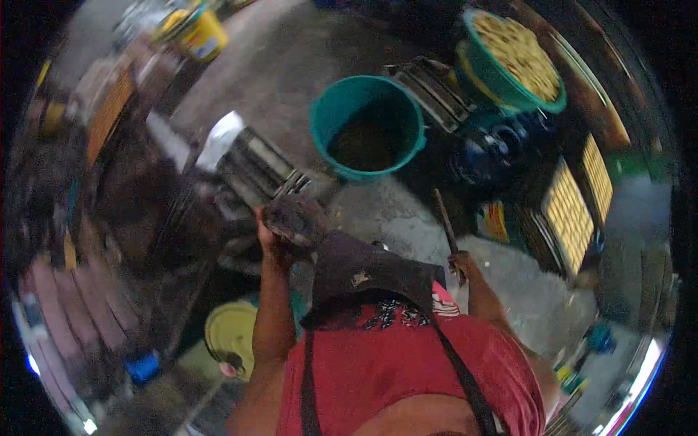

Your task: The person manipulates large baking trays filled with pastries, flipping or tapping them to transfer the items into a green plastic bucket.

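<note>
My right hand [461,263] is closed around the lower end of a thin brown stick [446,219] that points forward and up. On the left, my left hand [272,240] is curled against the edge of a dark brown, rough-looking piece [296,216]; its kind is unclear, and most fingers are hidden. Just beyond that hand lies a slotted metal frame [256,166] with a white sheet or bag [221,139] at its far end; whether the hand touches the frame is unclear. A dark apron [367,272] covers my front.
A teal bucket [342,171] with dark contents stands ahead, beside another slotted metal frame [435,94]. At the far right, a green basin [502,81] is heaped with pale pieces [518,54]. Below it are a dark blue jug [483,149] and trays of yellowish squares [569,211]. A yellow bucket [207,36] stands far left.
</note>
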Action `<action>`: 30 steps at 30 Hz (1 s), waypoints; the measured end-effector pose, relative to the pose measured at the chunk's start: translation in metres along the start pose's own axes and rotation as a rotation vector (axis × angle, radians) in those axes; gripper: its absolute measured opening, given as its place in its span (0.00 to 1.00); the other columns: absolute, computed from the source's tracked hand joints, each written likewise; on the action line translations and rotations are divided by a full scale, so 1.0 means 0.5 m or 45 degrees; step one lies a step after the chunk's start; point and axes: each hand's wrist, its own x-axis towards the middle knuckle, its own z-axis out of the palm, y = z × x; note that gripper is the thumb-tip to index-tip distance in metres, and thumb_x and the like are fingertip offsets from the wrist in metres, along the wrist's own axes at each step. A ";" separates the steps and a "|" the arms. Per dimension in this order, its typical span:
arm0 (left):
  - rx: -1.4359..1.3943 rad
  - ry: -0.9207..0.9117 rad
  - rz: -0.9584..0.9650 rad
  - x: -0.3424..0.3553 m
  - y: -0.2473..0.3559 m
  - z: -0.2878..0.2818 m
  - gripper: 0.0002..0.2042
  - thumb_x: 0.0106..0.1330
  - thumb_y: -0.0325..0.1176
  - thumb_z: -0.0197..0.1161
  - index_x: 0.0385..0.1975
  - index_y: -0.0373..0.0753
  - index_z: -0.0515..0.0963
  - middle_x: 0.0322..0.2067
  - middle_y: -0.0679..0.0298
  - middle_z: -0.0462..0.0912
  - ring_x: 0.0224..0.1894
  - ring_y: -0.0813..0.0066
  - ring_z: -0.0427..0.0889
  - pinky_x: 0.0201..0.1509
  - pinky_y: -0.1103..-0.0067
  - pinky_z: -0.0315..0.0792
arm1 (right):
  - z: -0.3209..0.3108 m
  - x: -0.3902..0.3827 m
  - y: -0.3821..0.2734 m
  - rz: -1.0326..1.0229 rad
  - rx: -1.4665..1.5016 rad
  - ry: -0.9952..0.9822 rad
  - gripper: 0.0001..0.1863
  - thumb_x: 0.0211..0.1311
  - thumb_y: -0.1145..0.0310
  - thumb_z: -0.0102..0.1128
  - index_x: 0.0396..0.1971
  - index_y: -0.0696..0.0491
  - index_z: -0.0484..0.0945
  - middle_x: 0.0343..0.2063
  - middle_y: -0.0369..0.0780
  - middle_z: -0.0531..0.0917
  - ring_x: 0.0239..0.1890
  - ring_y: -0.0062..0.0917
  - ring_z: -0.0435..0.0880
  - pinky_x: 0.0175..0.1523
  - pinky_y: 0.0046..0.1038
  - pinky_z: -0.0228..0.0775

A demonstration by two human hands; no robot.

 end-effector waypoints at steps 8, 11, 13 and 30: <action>0.902 -0.733 -0.051 0.079 -0.143 0.194 0.38 0.56 0.67 0.40 0.52 0.37 0.62 0.51 0.55 0.68 0.50 0.58 0.70 0.53 0.62 0.65 | -0.002 -0.166 0.024 0.014 -0.282 0.779 0.13 0.47 0.72 0.57 0.35 0.56 0.71 0.22 0.37 0.76 0.23 0.25 0.75 0.25 0.24 0.69; 0.287 -0.631 -0.879 0.145 -0.278 0.255 0.35 0.56 0.66 0.42 0.51 0.39 0.65 0.50 0.55 0.69 0.49 0.58 0.70 0.53 0.61 0.65 | -0.055 -0.237 -0.054 0.081 -0.203 0.883 0.11 0.48 0.73 0.56 0.33 0.56 0.70 0.23 0.36 0.75 0.24 0.24 0.75 0.26 0.25 0.68; 0.640 -0.542 -0.516 0.177 -0.357 0.275 0.31 0.58 0.62 0.43 0.48 0.39 0.67 0.48 0.55 0.70 0.47 0.57 0.71 0.52 0.62 0.66 | -0.042 -0.299 -0.064 0.108 -0.082 0.961 0.10 0.48 0.72 0.56 0.33 0.56 0.70 0.23 0.36 0.75 0.24 0.23 0.75 0.27 0.26 0.68; 1.386 -0.445 -1.276 0.152 -1.068 0.825 0.23 0.57 0.53 0.49 0.39 0.38 0.74 0.39 0.57 0.77 0.42 0.59 0.76 0.49 0.64 0.68 | -0.431 -0.300 -0.345 -0.308 0.688 1.580 0.20 0.42 0.64 0.65 0.32 0.61 0.73 0.28 0.42 0.79 0.29 0.28 0.76 0.37 0.28 0.66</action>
